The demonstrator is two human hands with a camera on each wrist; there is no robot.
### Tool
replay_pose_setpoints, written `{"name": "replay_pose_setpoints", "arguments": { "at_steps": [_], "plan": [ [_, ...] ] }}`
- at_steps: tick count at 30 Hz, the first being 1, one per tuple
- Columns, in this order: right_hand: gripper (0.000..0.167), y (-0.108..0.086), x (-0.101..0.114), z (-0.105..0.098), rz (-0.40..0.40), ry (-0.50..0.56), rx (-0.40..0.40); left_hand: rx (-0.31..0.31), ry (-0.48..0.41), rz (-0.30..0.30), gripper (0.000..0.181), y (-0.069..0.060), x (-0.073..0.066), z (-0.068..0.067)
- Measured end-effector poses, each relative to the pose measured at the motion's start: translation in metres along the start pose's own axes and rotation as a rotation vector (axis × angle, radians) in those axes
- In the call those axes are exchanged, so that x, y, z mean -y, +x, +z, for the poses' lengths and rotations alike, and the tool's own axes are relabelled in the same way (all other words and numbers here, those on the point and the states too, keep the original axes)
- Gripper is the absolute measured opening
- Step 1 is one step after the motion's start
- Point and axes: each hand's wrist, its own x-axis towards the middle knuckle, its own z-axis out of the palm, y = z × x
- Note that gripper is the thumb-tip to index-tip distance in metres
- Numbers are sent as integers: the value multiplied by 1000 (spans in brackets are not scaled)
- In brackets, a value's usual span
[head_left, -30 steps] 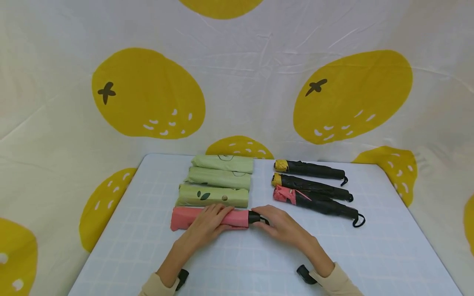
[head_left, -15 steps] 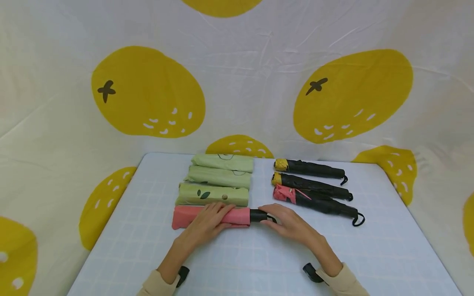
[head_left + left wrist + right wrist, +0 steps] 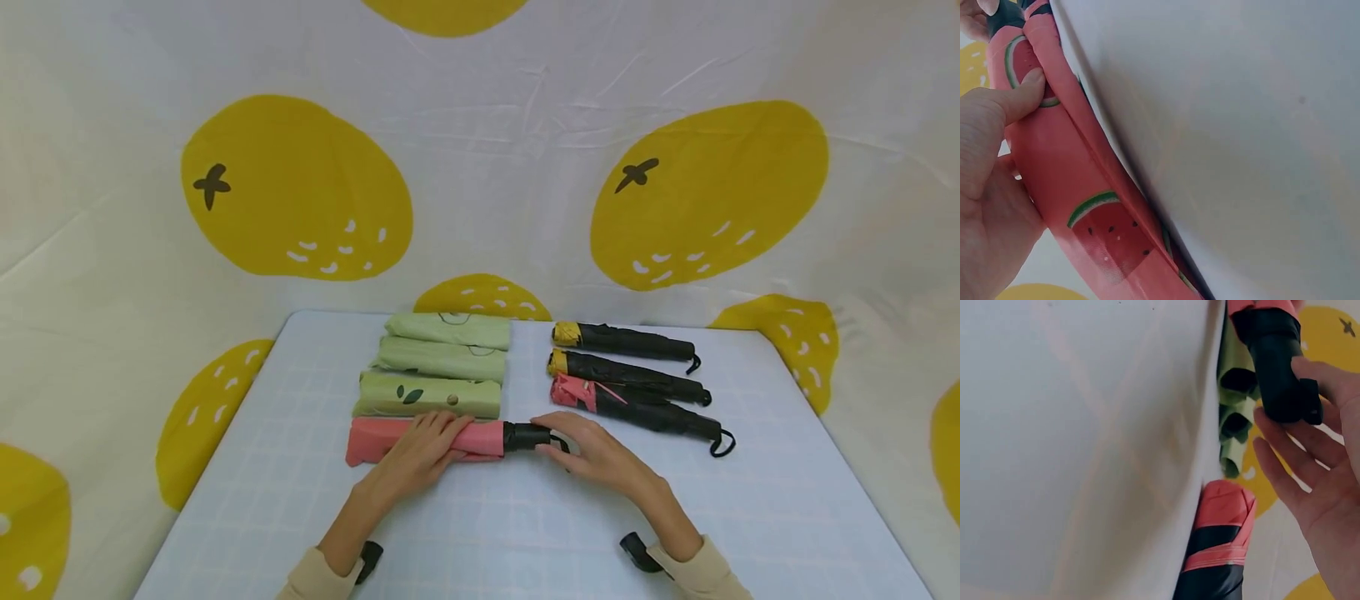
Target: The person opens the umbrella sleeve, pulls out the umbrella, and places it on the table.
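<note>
A pink umbrella cover (image 3: 367, 440) printed with watermelon slices lies across the front of the left row. My left hand (image 3: 420, 454) holds it from above, thumb on the near side, as the left wrist view shows. Out of its right end sticks the black part of a folded umbrella (image 3: 525, 436); the rest is hidden inside the cover. At that black end, my right hand (image 3: 596, 450) grips it. In the right wrist view the thumb presses on the umbrella (image 3: 1277, 375) by its strap, and fingertips touch it from below.
Behind the pink cover lie three green covers, the nearest a leaf-printed cover (image 3: 427, 396), with open right ends. To the right lie three black folded umbrellas: one pink-tipped umbrella (image 3: 652, 414) and two yellow-tipped, including the far umbrella (image 3: 633, 340). A patterned curtain (image 3: 487, 167) hangs behind the table.
My right hand has moved right with the umbrella's end, so more of the black part shows outside the pink cover. The left hand has kept its hold on the cover.
</note>
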Motion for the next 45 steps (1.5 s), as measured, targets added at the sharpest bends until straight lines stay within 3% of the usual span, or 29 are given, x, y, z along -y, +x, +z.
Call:
{"name": "replay_pose_setpoints", "arguments": {
  "at_steps": [7, 11, 17, 28, 36, 45],
  "plan": [
    [47, 10, 8, 7, -2, -49, 67, 5, 34, 9, 49, 2, -4, 2],
    [50, 16, 12, 14, -15, -69, 79, -29, 54, 36, 47, 4, -6, 2],
    [52, 19, 15, 24, -54, -115, 46, -66, 79, 56, 46, 5, -8, 3],
    [52, 13, 12, 20, -81, -90, -32, 3, 34, 3, 52, 5, -10, -1],
    [53, 1, 3, 12, -103, -98, -88, -6, -2, 5, 54, 1, -3, -5],
    [53, 4, 9, 7, -4, -128, 4, 9, 20, 3, 46, 4, -7, -3]
  ]
}}
